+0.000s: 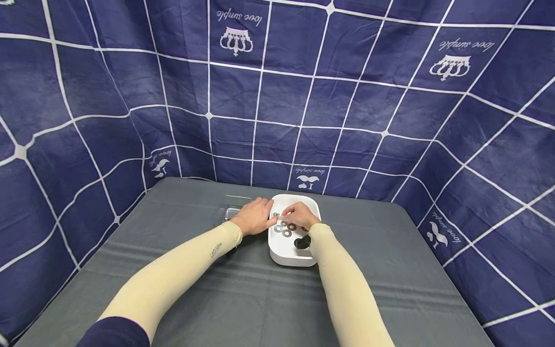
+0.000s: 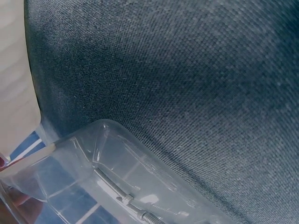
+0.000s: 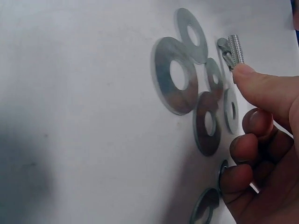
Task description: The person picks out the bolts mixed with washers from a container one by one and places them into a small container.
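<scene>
My right hand (image 1: pixel 301 215) reaches into the white tray (image 1: pixel 291 260), its thumb and a mostly hidden finger pinching a small threaded metal screw (image 3: pixel 236 48). Beside that screw lies another small metal piece (image 3: pixel 224 46) with a rounded end. Several flat metal washers (image 3: pixel 176 97) are spread over the tray's floor, some overlapping, below the curled fingers. My left hand (image 1: pixel 255 217) rests at the tray's left wall, fingers extended and thumb reaching over the rim. In the left wrist view, only a blurred bit of this hand shows, behind clear plastic.
A clear plastic container (image 2: pixel 103 140) holding a metal rod-like piece (image 2: pixel 119 193) stands left of the tray, partly behind my left hand. A black round item (image 1: pixel 302 242) appears near the right wrist. Grey cloth (image 1: pixel 243 299) covers the table; a blue checked curtain (image 1: pixel 277 96) encloses it.
</scene>
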Action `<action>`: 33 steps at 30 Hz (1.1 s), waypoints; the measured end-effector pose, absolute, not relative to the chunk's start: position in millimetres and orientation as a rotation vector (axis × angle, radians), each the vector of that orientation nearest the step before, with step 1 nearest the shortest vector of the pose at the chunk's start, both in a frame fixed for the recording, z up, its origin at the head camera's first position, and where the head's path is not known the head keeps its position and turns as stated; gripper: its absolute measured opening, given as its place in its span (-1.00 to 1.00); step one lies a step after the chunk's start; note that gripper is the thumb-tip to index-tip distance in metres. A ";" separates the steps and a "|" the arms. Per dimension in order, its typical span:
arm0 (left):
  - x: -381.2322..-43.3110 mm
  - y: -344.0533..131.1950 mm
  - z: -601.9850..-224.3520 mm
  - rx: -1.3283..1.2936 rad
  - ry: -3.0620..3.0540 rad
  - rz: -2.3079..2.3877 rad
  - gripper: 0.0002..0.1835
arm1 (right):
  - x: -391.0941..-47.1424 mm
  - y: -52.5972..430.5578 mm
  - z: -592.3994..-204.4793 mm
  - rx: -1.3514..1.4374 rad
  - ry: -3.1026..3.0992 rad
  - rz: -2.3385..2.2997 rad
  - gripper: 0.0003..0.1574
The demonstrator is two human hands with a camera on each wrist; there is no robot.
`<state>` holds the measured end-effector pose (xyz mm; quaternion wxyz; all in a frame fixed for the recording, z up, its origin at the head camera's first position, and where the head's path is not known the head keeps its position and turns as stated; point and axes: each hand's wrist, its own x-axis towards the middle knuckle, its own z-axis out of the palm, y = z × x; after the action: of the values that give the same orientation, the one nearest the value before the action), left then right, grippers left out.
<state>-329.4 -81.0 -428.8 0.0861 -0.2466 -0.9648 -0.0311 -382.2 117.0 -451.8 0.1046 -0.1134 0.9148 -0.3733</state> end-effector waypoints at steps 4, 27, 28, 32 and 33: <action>-329.4 -81.0 -430.7 -0.732 -2.863 -0.063 -0.29 | -380.3 117.2 -449.6 -0.342 2.699 -1.132 -0.91; -325.5 -102.0 -415.5 -0.700 -2.855 -0.090 -0.37 | -376.3 111.6 -426.1 -0.516 2.791 -1.059 -0.91; -325.2 -104.8 -414.9 -0.696 -2.853 -0.092 -0.37 | -376.2 111.2 -424.8 -0.517 2.791 -1.062 -0.90; -324.4 -117.3 -413.0 -0.666 -2.846 -0.100 -0.35 | -377.2 110.3 -420.2 -0.540 2.774 -1.093 -0.88; -324.1 -120.7 -412.5 -0.656 -2.845 -0.102 -0.35 | -377.5 110.1 -418.5 -0.552 2.770 -1.099 -0.88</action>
<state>-324.1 -120.7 -412.5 0.1098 -0.2232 -0.9679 -0.0348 -377.5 110.1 -418.5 0.0553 -0.1818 0.9127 -0.3619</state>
